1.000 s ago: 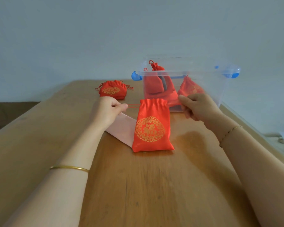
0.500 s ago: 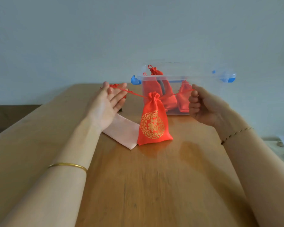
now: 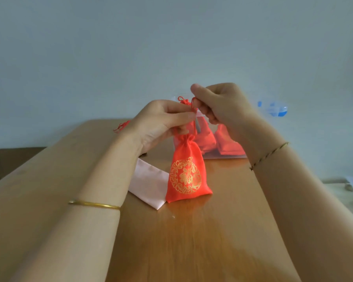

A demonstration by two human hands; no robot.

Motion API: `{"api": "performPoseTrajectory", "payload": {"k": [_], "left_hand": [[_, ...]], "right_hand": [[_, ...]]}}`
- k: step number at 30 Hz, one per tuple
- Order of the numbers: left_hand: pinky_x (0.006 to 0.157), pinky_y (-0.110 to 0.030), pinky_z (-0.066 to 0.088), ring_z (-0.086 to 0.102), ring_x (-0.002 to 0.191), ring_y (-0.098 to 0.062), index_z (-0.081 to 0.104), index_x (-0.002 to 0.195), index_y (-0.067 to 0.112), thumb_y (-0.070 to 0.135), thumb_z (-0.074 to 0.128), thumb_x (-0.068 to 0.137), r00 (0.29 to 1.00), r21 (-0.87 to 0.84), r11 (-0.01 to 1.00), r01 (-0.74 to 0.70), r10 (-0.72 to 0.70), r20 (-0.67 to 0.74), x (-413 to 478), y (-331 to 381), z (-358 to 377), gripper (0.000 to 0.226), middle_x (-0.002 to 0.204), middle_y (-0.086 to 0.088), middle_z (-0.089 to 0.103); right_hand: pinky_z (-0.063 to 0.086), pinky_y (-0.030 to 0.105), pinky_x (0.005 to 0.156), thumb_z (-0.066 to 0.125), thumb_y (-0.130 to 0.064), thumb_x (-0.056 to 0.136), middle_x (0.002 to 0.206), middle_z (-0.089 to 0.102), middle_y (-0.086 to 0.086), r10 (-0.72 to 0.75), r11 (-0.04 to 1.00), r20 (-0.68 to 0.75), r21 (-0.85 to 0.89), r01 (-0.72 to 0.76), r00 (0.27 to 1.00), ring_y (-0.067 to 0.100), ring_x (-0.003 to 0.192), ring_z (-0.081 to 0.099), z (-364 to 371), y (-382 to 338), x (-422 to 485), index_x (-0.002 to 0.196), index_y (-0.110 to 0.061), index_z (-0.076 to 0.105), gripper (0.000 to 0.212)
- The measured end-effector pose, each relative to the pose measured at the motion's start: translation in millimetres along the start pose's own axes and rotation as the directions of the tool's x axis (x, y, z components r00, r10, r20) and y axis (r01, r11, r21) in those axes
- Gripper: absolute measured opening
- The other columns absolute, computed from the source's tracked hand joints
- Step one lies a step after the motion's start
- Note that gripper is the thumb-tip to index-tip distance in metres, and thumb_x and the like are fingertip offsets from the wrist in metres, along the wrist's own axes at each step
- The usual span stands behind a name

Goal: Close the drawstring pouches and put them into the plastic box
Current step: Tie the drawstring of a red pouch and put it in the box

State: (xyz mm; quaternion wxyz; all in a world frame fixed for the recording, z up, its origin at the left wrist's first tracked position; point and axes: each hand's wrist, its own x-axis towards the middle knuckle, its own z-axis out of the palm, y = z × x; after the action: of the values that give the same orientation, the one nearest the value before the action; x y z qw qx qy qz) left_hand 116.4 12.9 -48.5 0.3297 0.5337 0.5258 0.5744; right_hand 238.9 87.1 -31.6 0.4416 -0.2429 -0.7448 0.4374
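Item in hand: red pouch (image 3: 186, 174) with gold roundel, standing upright with its base resting on the worktop (image 3: 192, 241), in front of the plastic box (image 3: 271, 106) and touching a flat pink cloth piece (image 3: 151, 188) lying at its left. Its neck is showing gathered and narrow. Left hand (image 3: 161, 127) is hovering just above the neck, its grip narrow, thumb and forefinger pinching the drawstring cords (image 3: 189, 103) where they are leaving the gather. Right hand (image 3: 218, 104) is working higher, fingers curled, its grip pinching the knotted ends of the same cords. Step, by judgement: closing is being finished on this item, the cords being drawn up or tidied rather than the mouth being worked; stowing is not yet begun. Box contents: closed pouches (image 3: 226, 145), at least two, are lying behind the clear wall, partly hidden by the hands. Further stock: a red tassel (image 3: 121, 126) is peeping out past the left wrist, probably belonging to another one waiting on the worktop, its body being hidden. Next move, by judgement: one hand is going to need to carry the red pouch by its cords, lifting it over the box rim and lowering it beside those inside, with enough tension that the neck is not slackening.
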Motion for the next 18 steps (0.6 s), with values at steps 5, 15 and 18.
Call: {"api": "performPoseTrajectory", "payload": {"k": [5, 15, 18], "left_hand": [[0.040, -0.010, 0.035, 0.043, 0.039, -0.005, 0.062, 0.094, -0.011, 0.012, 0.060, 0.088, 0.995, 0.160, 0.986, -0.050, 0.062, -0.072, 6.8, -0.7, 2.8, 0.024, 0.054, -0.004, 0.045], [0.049, -0.015, 0.043, 0.045, 0.048, -0.004, 0.066, 0.079, 0.009, 0.007, 0.055, 0.090, 0.997, -0.049, 0.997, -0.052, 0.050, -0.056, 13.9, -5.7, -9.3, 0.016, 0.060, 0.003, 0.055], [0.046, -0.016, 0.043, 0.047, 0.045, -0.004, 0.065, 0.080, 0.010, 0.008, 0.053, 0.092, 0.995, -0.071, 0.997, -0.032, 0.025, -0.098, 13.4, -4.8, -10.0, 0.017, 0.056, 0.004, 0.055]], "right_hand": [[0.029, 0.016, 0.039, 0.048, -0.033, 0.095, 0.044, 0.048, -0.007, 0.004, 1.000, -0.001, -0.011, -0.004, 1.000, 0.003, 0.034, 0.036, 2.4, 5.7, 11.2, 0.057, -0.015, 0.058, 0.042], [0.030, 0.020, 0.044, 0.038, -0.038, 0.098, 0.058, 0.047, 0.001, 0.237, 0.965, 0.240, 0.051, -0.256, 0.942, 0.012, 0.046, 0.040, 11.1, 27.6, 9.2, 0.068, -0.016, 0.051, 0.039], [0.026, 0.018, 0.039, 0.043, -0.031, 0.097, 0.053, 0.044, -0.002, 0.234, 0.955, 0.241, 0.123, -0.269, 0.942, 0.009, 0.043, 0.034, 5.7, 28.8, 11.4, 0.064, -0.017, 0.046, 0.036]]}}
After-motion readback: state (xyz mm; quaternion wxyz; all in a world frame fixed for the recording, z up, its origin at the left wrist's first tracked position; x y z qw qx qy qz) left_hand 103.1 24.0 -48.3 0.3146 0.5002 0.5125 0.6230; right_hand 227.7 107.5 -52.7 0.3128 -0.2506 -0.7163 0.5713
